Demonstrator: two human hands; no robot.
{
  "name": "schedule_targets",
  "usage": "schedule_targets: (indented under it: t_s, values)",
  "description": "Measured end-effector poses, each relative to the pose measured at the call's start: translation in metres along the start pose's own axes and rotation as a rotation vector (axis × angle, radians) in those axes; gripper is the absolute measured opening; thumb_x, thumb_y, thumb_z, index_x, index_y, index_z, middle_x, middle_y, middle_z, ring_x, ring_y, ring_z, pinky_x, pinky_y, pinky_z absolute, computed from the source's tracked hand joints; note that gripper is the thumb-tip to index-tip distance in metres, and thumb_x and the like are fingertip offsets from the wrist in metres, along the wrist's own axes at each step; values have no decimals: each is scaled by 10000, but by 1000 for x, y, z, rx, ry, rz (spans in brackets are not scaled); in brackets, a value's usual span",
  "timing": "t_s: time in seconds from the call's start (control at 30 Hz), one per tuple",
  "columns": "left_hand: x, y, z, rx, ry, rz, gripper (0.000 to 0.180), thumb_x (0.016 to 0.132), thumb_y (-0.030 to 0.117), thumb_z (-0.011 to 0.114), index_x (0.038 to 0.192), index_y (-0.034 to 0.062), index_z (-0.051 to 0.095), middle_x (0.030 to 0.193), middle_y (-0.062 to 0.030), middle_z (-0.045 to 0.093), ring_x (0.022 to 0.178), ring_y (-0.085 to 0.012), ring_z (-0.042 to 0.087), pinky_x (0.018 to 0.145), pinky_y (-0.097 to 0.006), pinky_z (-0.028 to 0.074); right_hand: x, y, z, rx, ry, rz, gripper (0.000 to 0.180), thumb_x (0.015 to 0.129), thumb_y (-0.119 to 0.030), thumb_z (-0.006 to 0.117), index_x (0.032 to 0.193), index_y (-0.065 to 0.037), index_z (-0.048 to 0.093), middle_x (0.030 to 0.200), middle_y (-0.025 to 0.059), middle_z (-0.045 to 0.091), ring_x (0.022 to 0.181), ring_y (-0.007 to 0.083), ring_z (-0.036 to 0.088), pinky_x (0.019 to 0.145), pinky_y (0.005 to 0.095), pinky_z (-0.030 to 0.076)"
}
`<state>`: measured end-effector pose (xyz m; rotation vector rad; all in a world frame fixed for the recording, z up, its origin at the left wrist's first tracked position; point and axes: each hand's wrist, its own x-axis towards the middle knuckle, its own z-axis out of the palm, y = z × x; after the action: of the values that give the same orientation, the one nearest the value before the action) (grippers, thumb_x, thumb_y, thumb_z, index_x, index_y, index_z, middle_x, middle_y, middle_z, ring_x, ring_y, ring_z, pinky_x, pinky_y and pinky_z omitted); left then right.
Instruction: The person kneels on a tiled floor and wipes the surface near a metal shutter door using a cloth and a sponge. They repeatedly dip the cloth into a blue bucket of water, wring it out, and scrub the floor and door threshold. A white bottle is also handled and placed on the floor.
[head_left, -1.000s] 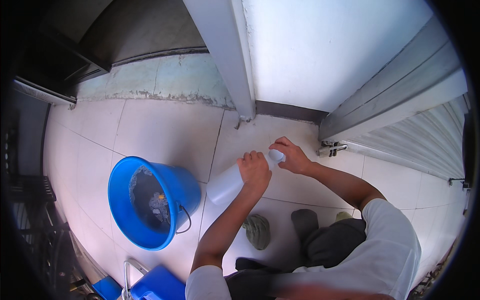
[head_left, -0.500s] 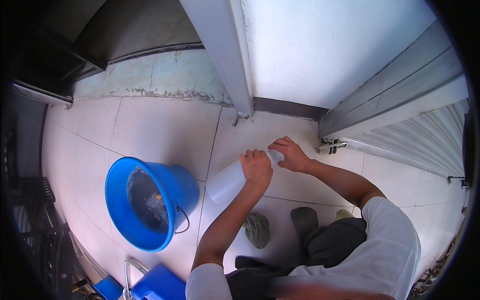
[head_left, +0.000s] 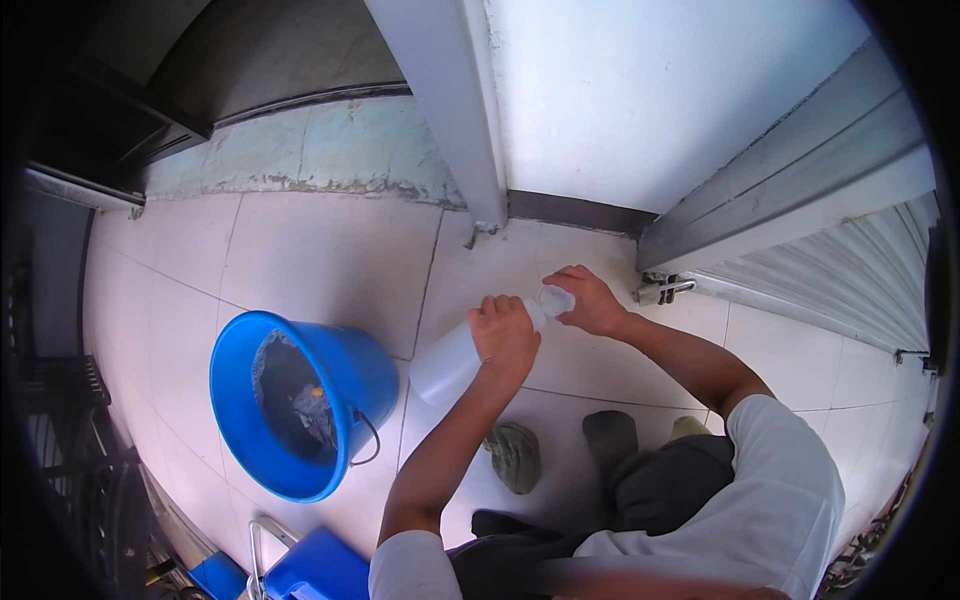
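At the far left stands one round blue plastic bucket (head_left: pixel 300 400) on the pale tiled floor (head_left: pixel 300 250), with wet dark cloth lying inside it and a wire handle hanging at its side. Just right of it, the left hand (head_left: pixel 505 335) wraps its fingers closed around the upper body of one translucent white plastic bottle (head_left: pixel 450 360), which is tilted with its base low toward the bucket and its neck raised to the right. The right hand (head_left: pixel 592 302) pinches the bottle's small white cap (head_left: pixel 555 298) between narrow fingertips. The cap seems to sit on the neck, so I judge the opening or closing is only partly done; which way it turns I cannot tell. Below, two feet in grey-green socks (head_left: pixel 515 455) rest on the tiles. At the right, one ribbed metal shutter (head_left: pixel 850 280) meets the floor
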<state>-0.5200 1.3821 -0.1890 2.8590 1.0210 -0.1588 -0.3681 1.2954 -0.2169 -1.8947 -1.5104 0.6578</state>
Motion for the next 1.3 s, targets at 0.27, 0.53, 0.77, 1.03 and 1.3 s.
schedule_targets:
  t_s: [0.27, 0.53, 0.77, 1.03, 1.3]
  values:
    - [-41, -39, -37, -324, 220, -15, 505, 626, 244, 758, 1050, 94, 529, 1074, -38, 555, 1075, -225, 491, 858, -392, 329, -4, 9, -9, 30, 157, 79, 541, 563, -48, 744, 1080, -42, 584, 1037, 121, 574, 1009, 317, 521, 881, 375, 434]
    - [-100, -79, -59, -547, 302, -69, 581, 628, 176, 788, 1119, 81, 493, 1175, -76, 514, 1154, -259, 454, 921, -414, 320, 13, 34, -19, -148, 254, 179, 576, 560, -75, 756, 1104, -22, 574, 1001, 131, 555, 935, 308, 560, 827, 355, 463]
    - [-135, -97, -54, -653, 369, -132, 572, 602, 140, 815, 1078, 63, 506, 1220, -105, 495, 1183, -302, 441, 970, -437, 336, 64, 39, 12, -210, 293, 217, 530, 546, -124, 765, 1042, -15, 613, 969, 164, 567, 931, 343, 553, 823, 392, 461]
    - [-154, -105, -50, -781, 430, -119, 553, 573, 96, 825, 1032, 46, 520, 1202, -118, 511, 1174, -342, 455, 956, -443, 385, 73, 43, 14, -134, 429, 225, 589, 526, -117, 801, 1074, -20, 608, 943, 139, 579, 888, 301, 581, 802, 364, 476]
    - [-169, -100, -39, -846, 532, -143, 618, 544, 113, 841, 1050, 42, 493, 1208, -144, 509, 1176, -381, 448, 963, -455, 387, 73, 39, 0, -372, 282, 266, 567, 540, -180, 789, 1061, -36, 616, 989, 156, 586, 947, 344, 546, 839, 406, 460]
